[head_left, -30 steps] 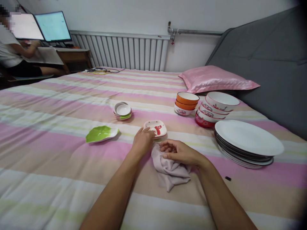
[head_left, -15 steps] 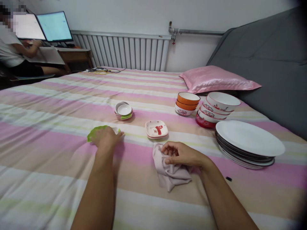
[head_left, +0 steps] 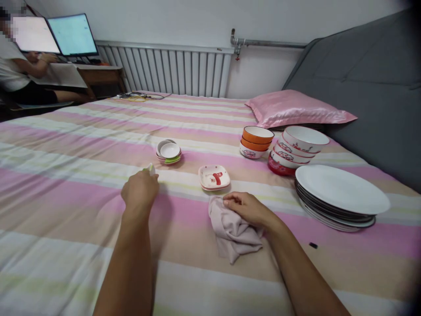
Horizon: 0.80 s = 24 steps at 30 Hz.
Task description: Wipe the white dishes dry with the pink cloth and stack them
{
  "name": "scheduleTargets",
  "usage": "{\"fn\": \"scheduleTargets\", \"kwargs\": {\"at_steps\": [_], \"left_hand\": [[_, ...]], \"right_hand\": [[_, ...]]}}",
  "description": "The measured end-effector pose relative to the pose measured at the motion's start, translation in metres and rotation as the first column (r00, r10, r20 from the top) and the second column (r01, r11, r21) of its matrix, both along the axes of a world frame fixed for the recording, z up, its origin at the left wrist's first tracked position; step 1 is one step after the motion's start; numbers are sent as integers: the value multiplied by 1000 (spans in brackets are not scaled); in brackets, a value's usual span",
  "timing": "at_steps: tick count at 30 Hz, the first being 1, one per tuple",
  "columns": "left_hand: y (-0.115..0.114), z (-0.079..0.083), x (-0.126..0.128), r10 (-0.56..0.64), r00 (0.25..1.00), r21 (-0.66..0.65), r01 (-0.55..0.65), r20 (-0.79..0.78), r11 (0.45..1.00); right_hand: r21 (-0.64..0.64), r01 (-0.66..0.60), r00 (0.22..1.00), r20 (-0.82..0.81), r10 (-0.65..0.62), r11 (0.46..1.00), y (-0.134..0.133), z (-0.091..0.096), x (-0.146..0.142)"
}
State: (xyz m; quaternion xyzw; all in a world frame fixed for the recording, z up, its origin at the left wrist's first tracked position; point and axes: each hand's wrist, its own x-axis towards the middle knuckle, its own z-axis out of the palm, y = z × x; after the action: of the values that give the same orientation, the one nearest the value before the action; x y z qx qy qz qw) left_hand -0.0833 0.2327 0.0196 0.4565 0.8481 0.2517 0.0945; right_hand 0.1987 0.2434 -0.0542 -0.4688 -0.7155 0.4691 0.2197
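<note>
My left hand (head_left: pixel 140 191) is closed around the green leaf-shaped dish (head_left: pixel 151 168); only the dish's pale tip shows above my knuckles, the rest is hidden behind the hand. My right hand (head_left: pixel 245 207) rests with curled fingers on a crumpled pale pink cloth (head_left: pixel 232 230) lying on the striped bedspread (head_left: pixel 66 184). A small square white dish with a red mark (head_left: pixel 214 177) sits just beyond the cloth. Farther back stands a small stack of little saucers (head_left: pixel 169 152).
At the right lie a stack of large white plates (head_left: pixel 340 195), a stack of red-patterned bowls (head_left: pixel 297 151) and orange bowls (head_left: pixel 256 141), with a pink pillow (head_left: pixel 296 109) behind. A small black item (head_left: pixel 313 245) lies near the plates. A person sits at monitors (head_left: pixel 52 37) far left.
My left hand left the red-marked dish, moved left to the green leaf dish and closed on it, tilting it up. My right hand stayed on the cloth.
</note>
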Motion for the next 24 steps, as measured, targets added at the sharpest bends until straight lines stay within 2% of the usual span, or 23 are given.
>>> {"fn": "scheduleTargets", "kwargs": {"at_steps": [2, 4, 6, 9, 11, 13, 15, 17, 19, 20, 22, 24], "left_hand": [[-6, 8, 7, -81, 992, -41, 77, -92, 996], [-10, 12, 15, -163, 985, 52, 161, 49, 986], [-12, 14, 24, -273, 919, 201, 221, 286, 954], [-13, 13, 38, -460, 662, 388, 266, 592, 882], [-13, 13, 46, -542, 460, 466, 278, 703, 840], [-12, 12, 53, -582, 285, 518, 273, 762, 811], [-11, 10, 58, -592, 163, 546, 254, 789, 798], [-9, 8, 63, -584, 89, 554, 227, 807, 801], [-7, 5, 69, -557, 23, 543, 191, 830, 818], [-6, 4, 72, -535, -11, 529, 164, 845, 833], [-5, 1, 79, -468, -76, 474, 97, 880, 875], [-5, 0, 87, -392, -139, 401, 43, 909, 915]], "right_hand": [[33, -27, 999, 28, 26, 999, -2, 0, -4], [61, -37, 998, 46, 35, 997, -4, 0, -6], [63, -66, 998, 28, 64, 996, -5, 1, -6], [31, -85, 987, -133, 88, 996, -7, 9, -5], [7, -24, 944, -328, 25, 1000, -8, 17, -4], [-51, 84, 840, -534, -98, 995, -7, 25, -4], [-148, 238, 659, -702, -272, 960, -4, 29, -1], [-272, 403, 424, -791, -442, 874, 2, 30, 3], [-396, 536, 205, -796, -570, 745, 10, 28, 10], [-449, 577, 123, -778, -616, 683, 13, 26, 14], [-520, 621, 14, -741, -671, 587, 19, 23, 20], [-527, 660, -40, -737, -675, 536, 21, 22, 22]]}}
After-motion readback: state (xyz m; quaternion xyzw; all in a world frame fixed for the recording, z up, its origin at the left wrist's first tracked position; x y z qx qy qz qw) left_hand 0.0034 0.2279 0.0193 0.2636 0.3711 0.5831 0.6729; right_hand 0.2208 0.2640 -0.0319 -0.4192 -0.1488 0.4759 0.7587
